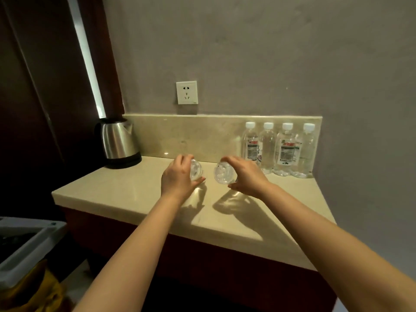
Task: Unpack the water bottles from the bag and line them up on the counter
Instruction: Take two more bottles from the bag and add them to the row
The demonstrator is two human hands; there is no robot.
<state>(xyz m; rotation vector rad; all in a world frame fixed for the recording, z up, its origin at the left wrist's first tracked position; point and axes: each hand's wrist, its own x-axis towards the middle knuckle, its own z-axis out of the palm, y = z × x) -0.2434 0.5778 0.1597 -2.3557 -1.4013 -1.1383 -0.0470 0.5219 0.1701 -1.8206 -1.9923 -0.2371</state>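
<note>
Each of my hands holds a clear water bottle above the beige counter (126,194), tipped so the bottom faces me. My left hand (177,176) grips one bottle (196,169); my right hand (246,176) grips the other bottle (223,173). The two bottles hang side by side, a small gap between them, and cast shadows on the counter. Several upright bottles with white caps (279,149) stand in a row against the backsplash at the counter's back right. No bag is clearly in view.
A steel kettle (118,141) sits on its base at the counter's back left. A wall socket (186,92) is above the backsplash. A grey bin (24,251) with yellow material below it stands on the floor at lower left.
</note>
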